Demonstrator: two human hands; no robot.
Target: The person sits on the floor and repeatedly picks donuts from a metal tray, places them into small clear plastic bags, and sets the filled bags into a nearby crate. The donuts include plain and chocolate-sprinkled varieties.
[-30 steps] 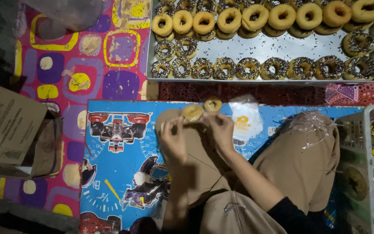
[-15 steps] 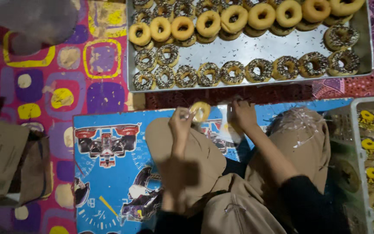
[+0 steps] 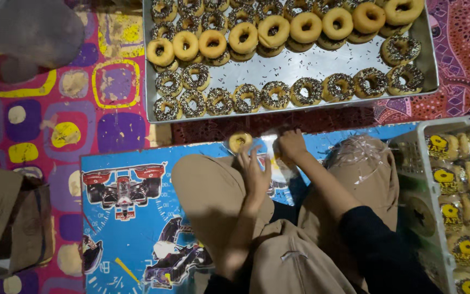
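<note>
Your left hand (image 3: 255, 175) pinches a plain doughnut (image 3: 240, 141) at its fingertips, just below the metal tray (image 3: 322, 62), while your right hand (image 3: 289, 146) beside it clamps the clear plastic wrapper (image 3: 270, 163), seemingly holding it open.

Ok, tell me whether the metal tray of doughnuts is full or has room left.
Partly full. The metal tray holds plain doughnuts along the top and sprinkled doughnuts along the bottom, with a bare strip between.
</note>
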